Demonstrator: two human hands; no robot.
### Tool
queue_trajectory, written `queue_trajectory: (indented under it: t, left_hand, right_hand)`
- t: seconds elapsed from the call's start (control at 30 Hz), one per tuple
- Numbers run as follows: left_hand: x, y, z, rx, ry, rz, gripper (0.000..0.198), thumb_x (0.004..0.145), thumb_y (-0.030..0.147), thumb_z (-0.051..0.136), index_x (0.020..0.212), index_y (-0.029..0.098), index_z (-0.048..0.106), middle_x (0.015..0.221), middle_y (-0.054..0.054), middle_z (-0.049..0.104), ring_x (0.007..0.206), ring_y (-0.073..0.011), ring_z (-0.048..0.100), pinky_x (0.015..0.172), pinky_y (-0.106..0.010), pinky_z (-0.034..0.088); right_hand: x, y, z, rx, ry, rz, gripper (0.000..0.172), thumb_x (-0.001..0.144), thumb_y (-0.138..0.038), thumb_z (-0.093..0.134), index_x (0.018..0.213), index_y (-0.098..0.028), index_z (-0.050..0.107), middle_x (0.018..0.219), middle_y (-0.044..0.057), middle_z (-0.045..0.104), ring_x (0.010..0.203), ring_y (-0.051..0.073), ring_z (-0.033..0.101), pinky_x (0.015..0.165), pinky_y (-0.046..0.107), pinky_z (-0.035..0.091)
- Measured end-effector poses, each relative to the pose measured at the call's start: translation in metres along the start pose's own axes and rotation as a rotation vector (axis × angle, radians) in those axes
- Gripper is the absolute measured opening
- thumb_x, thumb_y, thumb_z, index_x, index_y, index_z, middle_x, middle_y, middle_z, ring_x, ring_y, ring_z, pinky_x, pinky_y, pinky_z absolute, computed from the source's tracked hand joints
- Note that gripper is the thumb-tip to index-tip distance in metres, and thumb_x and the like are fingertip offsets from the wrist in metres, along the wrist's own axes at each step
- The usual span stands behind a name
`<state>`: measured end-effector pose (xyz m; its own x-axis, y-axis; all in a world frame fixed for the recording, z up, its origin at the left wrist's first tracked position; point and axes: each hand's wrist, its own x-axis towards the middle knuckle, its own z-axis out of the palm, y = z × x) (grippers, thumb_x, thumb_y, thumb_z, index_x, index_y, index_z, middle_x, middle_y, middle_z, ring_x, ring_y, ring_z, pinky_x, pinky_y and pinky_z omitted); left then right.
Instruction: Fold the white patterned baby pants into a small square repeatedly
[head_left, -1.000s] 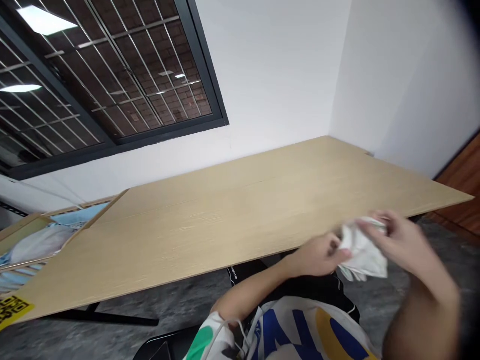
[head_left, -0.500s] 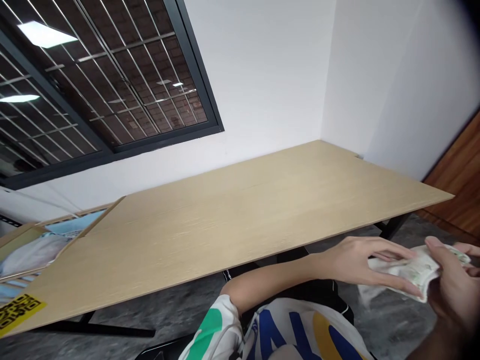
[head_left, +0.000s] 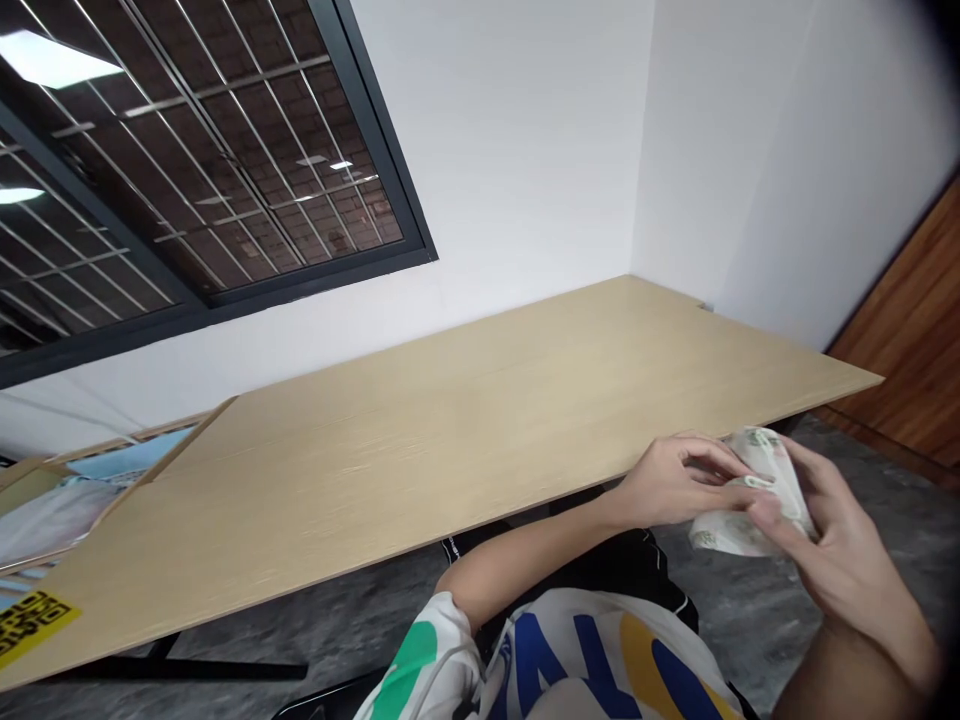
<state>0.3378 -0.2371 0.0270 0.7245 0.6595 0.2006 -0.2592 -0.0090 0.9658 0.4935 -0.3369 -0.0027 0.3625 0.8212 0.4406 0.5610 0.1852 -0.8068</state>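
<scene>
A small, folded white cloth with a faint green print [head_left: 784, 480] is between my two hands, off the table's front edge at the right. My left hand [head_left: 679, 482] pinches it from the left, thumb and fingers close together near the middle of the fold. From the other side my right hand [head_left: 836, 525] wraps round it, the thumb lying across the front and the fingers behind. One flap of the cloth hangs below the left fingers. What kind of cloth article it is, I cannot make out.
A long light wooden table [head_left: 450, 430] stretches ahead, with a yellow-black code sticker [head_left: 34, 625] at its near left corner. Left of it is a wooden-railed bin [head_left: 67, 510] with blue and white fabric. A barred window [head_left: 225, 150] and a wooden panel [head_left: 907, 340] flank the white walls.
Both hands and the cloth have moved left and slightly up, nearer the table edge. My fingers have closed in on the cloth, and its folded shape has changed. The view has shifted slightly right.
</scene>
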Motion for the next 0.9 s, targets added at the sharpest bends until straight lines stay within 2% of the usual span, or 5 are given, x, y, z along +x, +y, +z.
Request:
queue_trajectory:
  t: [0.17,0.33,0.47,0.67,0.9]
  left_hand:
    - [-0.007,0.005,-0.012,-0.001,-0.003,0.03,0.055,0.058,0.058,0.096,0.086,0.014,0.077,0.103,-0.008,0.067,0.088,-0.0166,0.066,0.088,-0.037,0.053]
    - [-0.037,0.027,-0.036,0.039,0.095,0.049,0.052,0.07,0.058,0.09,0.093,0.013,0.079,0.099,-0.01,0.073,0.089,-0.019,0.068,0.087,-0.036,0.053]
    - [-0.068,0.052,-0.063,0.15,0.255,0.066,0.051,0.077,0.06,0.085,0.097,0.013,0.078,0.099,-0.012,0.077,0.089,-0.02,0.071,0.085,-0.035,0.056]
    - [-0.126,0.118,-0.127,0.64,0.54,0.267,0.035,0.094,0.047,0.07,0.118,0.022,0.074,0.107,-0.01,0.076,0.093,-0.0197,0.069,0.082,-0.033,0.057]
    - [-0.192,0.175,-0.153,1.129,0.461,0.245,0.023,0.103,0.035,0.056,0.113,0.026,0.075,0.109,-0.008,0.073,0.099,-0.0218,0.069,0.085,-0.035,0.056]
  right_hand:
    - [0.0,0.0,0.007,0.084,-0.051,0.025,0.068,0.082,-0.062,0.077,0.146,-0.051,0.058,0.143,0.002,0.067,0.129,0.039,0.065,0.101,0.053,0.062]
    - [0.006,-0.008,0.02,0.273,-0.136,0.03,0.069,0.082,-0.053,0.081,0.147,-0.043,0.06,0.124,0.006,0.076,0.094,0.031,0.079,0.06,0.037,0.069]
    - [0.018,-0.026,0.031,0.291,-0.194,-0.089,0.051,0.082,-0.049,0.083,0.131,-0.04,0.071,0.121,0.008,0.078,0.086,0.029,0.079,0.053,0.033,0.064]
    - [0.049,-0.056,0.04,0.114,-0.147,-0.268,0.034,0.091,-0.05,0.076,0.119,-0.031,0.077,0.107,0.006,0.08,0.068,0.02,0.073,0.052,0.03,0.059]
    - [0.078,-0.107,0.058,0.119,-0.292,-0.577,0.023,0.097,-0.046,0.071,0.106,-0.027,0.078,0.099,0.005,0.08,0.08,0.022,0.074,0.065,0.033,0.06]
